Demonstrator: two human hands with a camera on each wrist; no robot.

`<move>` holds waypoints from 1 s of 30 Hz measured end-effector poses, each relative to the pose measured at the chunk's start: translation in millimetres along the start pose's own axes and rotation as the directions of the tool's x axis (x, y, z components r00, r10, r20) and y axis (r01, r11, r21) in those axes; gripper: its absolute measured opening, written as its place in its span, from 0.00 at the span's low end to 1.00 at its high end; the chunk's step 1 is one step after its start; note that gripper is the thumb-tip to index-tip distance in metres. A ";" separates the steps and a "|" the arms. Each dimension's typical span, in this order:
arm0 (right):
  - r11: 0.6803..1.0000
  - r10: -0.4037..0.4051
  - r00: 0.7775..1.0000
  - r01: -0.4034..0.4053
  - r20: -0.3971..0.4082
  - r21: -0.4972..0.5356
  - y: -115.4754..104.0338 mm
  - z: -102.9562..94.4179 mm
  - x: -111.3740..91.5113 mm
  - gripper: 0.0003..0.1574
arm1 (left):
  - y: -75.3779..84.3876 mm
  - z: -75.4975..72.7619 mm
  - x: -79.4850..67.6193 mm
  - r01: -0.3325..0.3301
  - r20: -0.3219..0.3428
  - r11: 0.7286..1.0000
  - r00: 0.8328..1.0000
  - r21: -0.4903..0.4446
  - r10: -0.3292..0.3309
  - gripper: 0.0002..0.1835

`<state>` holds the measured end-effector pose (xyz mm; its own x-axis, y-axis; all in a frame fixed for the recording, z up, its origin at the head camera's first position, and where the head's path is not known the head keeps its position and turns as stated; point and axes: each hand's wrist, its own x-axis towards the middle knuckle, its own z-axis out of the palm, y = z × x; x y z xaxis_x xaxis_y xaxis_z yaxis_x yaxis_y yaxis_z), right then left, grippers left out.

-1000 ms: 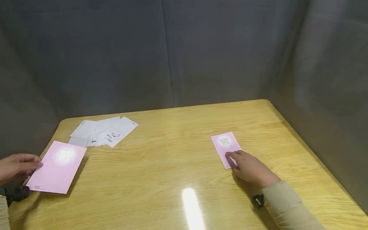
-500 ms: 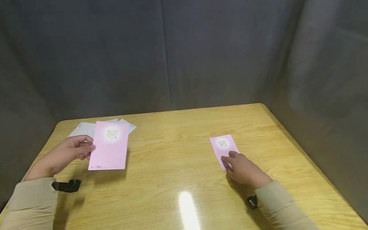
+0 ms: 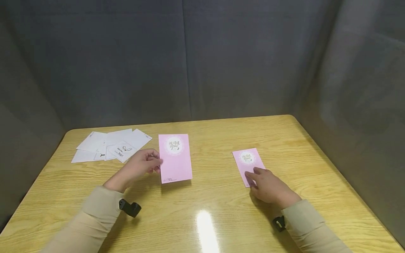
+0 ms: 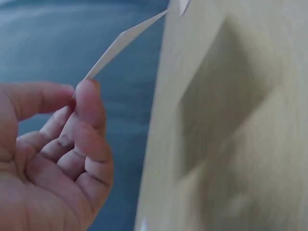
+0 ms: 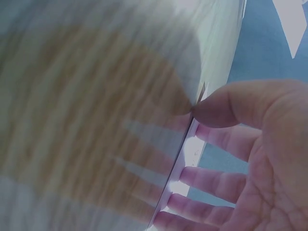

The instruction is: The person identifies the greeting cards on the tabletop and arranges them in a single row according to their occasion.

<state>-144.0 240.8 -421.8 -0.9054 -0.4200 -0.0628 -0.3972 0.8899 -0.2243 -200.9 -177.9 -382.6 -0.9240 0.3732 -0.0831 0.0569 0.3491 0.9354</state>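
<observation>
My left hand [image 3: 143, 163] pinches the left edge of a pink card [image 3: 175, 165] between thumb and fingers. That card is raised above the table, its shadow showing below; its face has a white circle with upside-down lettering. Seen edge-on in the left wrist view, the card [image 4: 120, 45] juts out from the fingertips. A second pink card [image 3: 245, 162] with the same circle lies flat on the right half of the table. On its near part rest the extended fingers of my right hand [image 3: 270, 186], and in the right wrist view the thumb touches the tabletop by the card's edge [image 5: 178, 166].
Several white cards [image 3: 118, 142] overlap in a loose spread at the back left of the wooden table [image 3: 215, 140]. Dark grey curtains [image 3: 186, 63] stand behind the table and at both sides. A bright glare streak [image 3: 207, 228] lies on the near tabletop.
My left hand has carried its pink card from the far left, past the white cards, to near the middle of the table. The right hand stays on the other pink card.
</observation>
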 end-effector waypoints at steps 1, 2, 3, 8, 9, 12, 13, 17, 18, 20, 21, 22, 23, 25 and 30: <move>1.000 -0.002 1.000 0.002 -0.004 -0.002 -0.1 0.3 -0.1 0.30 | -0.8 5.2 2.5 0.004 0.001 1.000 1.000 -0.007 -0.004 0.04; 1.000 -0.007 1.000 0.007 -0.008 -0.008 0.2 0.9 -0.2 0.30 | -1.5 10.1 4.8 0.010 0.001 1.000 1.000 -0.017 -0.010 0.04; 1.000 -0.009 1.000 0.009 -0.011 -0.011 -0.2 1.0 -0.4 0.30 | -2.6 14.8 7.0 0.014 0.003 0.999 1.000 -0.032 -0.014 0.04; 1.000 -0.009 1.000 0.009 -0.005 -0.022 -0.5 1.0 -0.9 0.30 | -6.9 36.3 17.6 0.044 0.010 0.997 0.999 -0.070 -0.043 0.04; 1.000 -0.007 1.000 0.007 -0.001 -0.020 -1.0 0.6 -0.9 0.30 | -6.9 40.4 19.7 0.050 0.006 0.996 0.999 -0.070 -0.049 0.05; 1.000 -0.007 1.000 0.007 0.004 -0.022 -0.8 0.7 -0.3 0.30 | -5.7 52.1 25.9 0.074 -0.016 0.994 0.997 -0.075 -0.075 0.07; 1.000 -0.005 1.000 0.006 0.005 -0.019 -1.2 0.6 -0.2 0.30 | -5.0 55.8 27.7 0.084 -0.023 0.993 0.996 -0.078 -0.086 0.07; 1.000 -0.016 1.000 0.016 -0.001 -0.019 -2.1 1.3 0.2 0.30 | -3.3 71.5 33.7 0.118 -0.033 0.986 0.992 -0.116 -0.122 0.08; 1.000 -0.017 1.000 0.017 0.001 -0.018 -2.3 1.6 0.1 0.30 | -3.9 75.3 35.2 0.125 -0.032 0.984 0.991 -0.131 -0.130 0.08; 1.000 -0.019 1.000 0.019 0.004 -0.017 -2.4 2.4 -0.1 0.30 | -5.0 82.7 38.0 0.134 -0.028 0.978 0.990 -0.159 -0.140 0.09; 1.000 -0.016 1.000 0.016 0.009 -0.017 -2.5 2.5 -0.2 0.30 | -5.4 86.4 39.4 0.140 -0.025 0.975 0.989 -0.175 -0.146 0.09; 1.000 -0.011 1.000 0.011 0.013 -0.016 -2.6 2.4 -0.5 0.30 | -5.6 90.1 41.0 0.141 -0.022 0.972 0.989 -0.186 -0.148 0.09; 1.000 -0.006 1.000 0.006 0.017 -0.016 -2.5 2.3 -0.6 0.30 | -6.0 93.9 43.0 0.143 -0.021 0.971 0.989 -0.191 -0.150 0.09; 1.000 0.003 1.000 -0.003 0.024 -0.015 -2.6 1.6 -0.7 0.31 | -5.1 101.8 46.6 0.147 -0.012 0.968 0.988 -0.203 -0.152 0.09; 1.000 0.015 0.999 -0.014 0.035 -0.022 -3.3 -1.6 0.4 0.31 | -0.3 119.5 53.9 0.157 -0.001 0.966 0.987 -0.204 -0.160 0.08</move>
<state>-143.3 238.0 -419.6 -0.9053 -0.4129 -0.0998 -0.3879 0.8992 -0.2024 -205.5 -55.2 -428.5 -0.9215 0.3117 -0.2317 -0.1670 0.2205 0.9610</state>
